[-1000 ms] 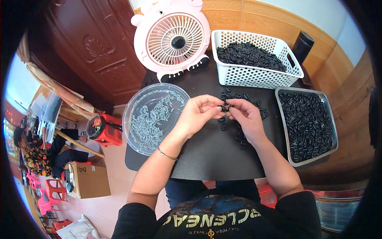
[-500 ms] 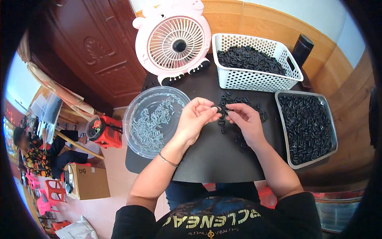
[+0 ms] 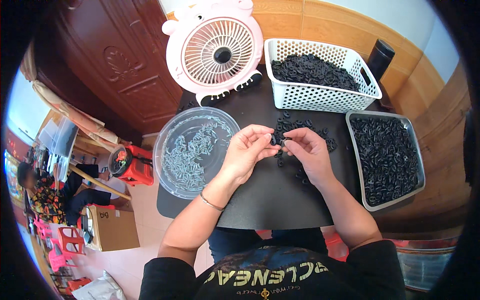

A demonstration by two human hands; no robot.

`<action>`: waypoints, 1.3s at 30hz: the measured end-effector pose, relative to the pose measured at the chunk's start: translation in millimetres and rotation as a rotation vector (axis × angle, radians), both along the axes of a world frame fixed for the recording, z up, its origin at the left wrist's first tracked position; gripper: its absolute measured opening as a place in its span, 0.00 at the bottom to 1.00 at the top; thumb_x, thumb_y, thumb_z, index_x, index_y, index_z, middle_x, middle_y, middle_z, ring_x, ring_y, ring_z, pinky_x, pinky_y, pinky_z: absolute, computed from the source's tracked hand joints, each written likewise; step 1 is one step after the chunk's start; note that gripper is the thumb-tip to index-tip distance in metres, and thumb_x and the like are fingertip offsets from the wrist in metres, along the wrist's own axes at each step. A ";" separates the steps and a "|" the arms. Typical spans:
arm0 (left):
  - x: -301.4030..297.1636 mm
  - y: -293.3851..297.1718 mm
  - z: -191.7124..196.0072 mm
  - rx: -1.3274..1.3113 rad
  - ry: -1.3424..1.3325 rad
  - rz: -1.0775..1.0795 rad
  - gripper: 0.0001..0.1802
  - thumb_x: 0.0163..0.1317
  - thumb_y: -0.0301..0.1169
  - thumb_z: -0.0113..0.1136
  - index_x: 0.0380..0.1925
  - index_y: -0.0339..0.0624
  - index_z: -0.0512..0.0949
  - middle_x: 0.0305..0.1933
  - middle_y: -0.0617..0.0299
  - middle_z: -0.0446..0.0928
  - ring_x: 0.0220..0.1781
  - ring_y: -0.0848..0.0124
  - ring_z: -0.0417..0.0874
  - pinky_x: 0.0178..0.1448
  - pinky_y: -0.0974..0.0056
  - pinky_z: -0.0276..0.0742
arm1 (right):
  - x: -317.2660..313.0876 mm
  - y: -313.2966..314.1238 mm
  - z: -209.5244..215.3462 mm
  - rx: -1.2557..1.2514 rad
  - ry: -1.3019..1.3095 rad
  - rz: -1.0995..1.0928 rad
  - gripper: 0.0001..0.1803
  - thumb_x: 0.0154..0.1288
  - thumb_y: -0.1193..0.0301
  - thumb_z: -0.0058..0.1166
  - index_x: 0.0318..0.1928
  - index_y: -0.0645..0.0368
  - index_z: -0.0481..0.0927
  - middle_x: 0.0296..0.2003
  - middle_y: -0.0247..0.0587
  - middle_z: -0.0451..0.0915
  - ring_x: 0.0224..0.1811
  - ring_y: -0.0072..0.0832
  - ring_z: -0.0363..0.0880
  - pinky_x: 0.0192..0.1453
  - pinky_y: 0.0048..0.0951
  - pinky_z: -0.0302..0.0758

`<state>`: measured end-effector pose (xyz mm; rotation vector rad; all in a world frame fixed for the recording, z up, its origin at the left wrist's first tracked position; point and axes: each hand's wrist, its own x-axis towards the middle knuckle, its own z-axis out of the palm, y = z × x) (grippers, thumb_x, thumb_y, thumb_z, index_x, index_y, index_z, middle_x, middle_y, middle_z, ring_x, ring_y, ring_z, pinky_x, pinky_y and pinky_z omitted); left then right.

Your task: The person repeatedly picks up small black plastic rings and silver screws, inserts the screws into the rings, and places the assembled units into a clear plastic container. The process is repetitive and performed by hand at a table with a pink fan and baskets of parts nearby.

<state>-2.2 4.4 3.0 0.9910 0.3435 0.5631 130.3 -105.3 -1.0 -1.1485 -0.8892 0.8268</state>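
Note:
My left hand point(image 3: 246, 153) and my right hand point(image 3: 309, 151) meet over the middle of a small black table point(image 3: 270, 200). Between their fingertips they pinch a small black ring-shaped part point(image 3: 278, 142). Just beyond the fingers lies a loose pile of the same black parts point(image 3: 300, 131) on the tabletop. A clear round plastic bowl point(image 3: 195, 150) holding several thin pale pins sits to the left of my left hand, overhanging the table's edge.
A white perforated basket point(image 3: 320, 75) of black parts stands at the back. A grey metal tray point(image 3: 386, 158) of black rings lies at the right. A pink desk fan point(image 3: 215, 50) stands at the back left, a dark cylinder point(image 3: 380, 59) behind the basket. A person sits far left.
Both hands stay together over the table's middle; the fingers have shifted slightly on the small black part. Nothing else has moved.

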 end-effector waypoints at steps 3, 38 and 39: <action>0.1 -1.3 -0.6 0.022 0.003 0.011 0.08 0.58 0.22 0.52 0.39 0.38 0.72 0.35 0.60 0.76 0.36 0.74 0.79 0.43 0.71 0.77 | -0.9 0.6 -1.1 0.003 0.018 0.017 0.09 0.58 0.77 0.51 0.41 0.62 0.74 0.33 0.33 0.76 0.34 0.16 0.75 0.38 0.16 0.71; -0.7 -3.4 1.9 0.336 0.046 -0.037 0.14 0.54 0.20 0.56 0.42 0.35 0.74 0.31 0.65 0.77 0.31 0.81 0.76 0.37 0.77 0.74 | -1.7 -0.6 0.6 -0.003 -0.010 -0.035 0.06 0.56 0.77 0.55 0.35 0.62 0.75 0.28 0.35 0.78 0.29 0.16 0.76 0.32 0.16 0.71; -1.2 -3.4 2.3 0.346 0.057 -0.037 0.14 0.54 0.20 0.56 0.42 0.35 0.75 0.31 0.65 0.77 0.31 0.81 0.76 0.37 0.77 0.74 | -2.2 -0.8 1.4 -0.014 -0.018 -0.037 0.05 0.56 0.77 0.55 0.35 0.62 0.75 0.28 0.34 0.78 0.28 0.16 0.76 0.32 0.16 0.71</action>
